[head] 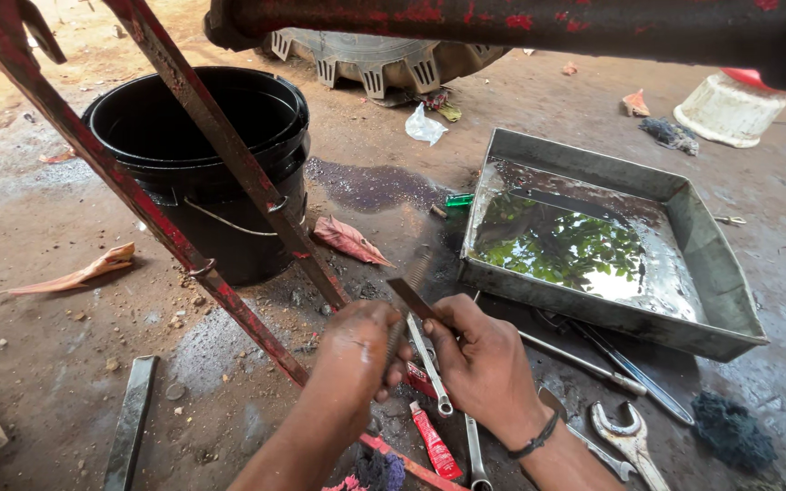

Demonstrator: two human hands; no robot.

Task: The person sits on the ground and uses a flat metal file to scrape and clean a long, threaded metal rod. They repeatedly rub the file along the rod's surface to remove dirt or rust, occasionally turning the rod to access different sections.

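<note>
Both hands [420, 355] on flat file [414, 301], between red bars [229, 145] and tray rim [584, 305].

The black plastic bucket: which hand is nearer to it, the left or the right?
Left. The left hand is below the black plastic bucket, just right of its base. The right hand lies farther right, nearer the grey metal tray. Both hold a thin flat metal blade.

Dirt floor [47, 227] (oil-stained): black bucket [202, 164], metal tray [711, 264], wrenches [629, 441].

Both hands [420, 359] together, fingers curled shut
</note>
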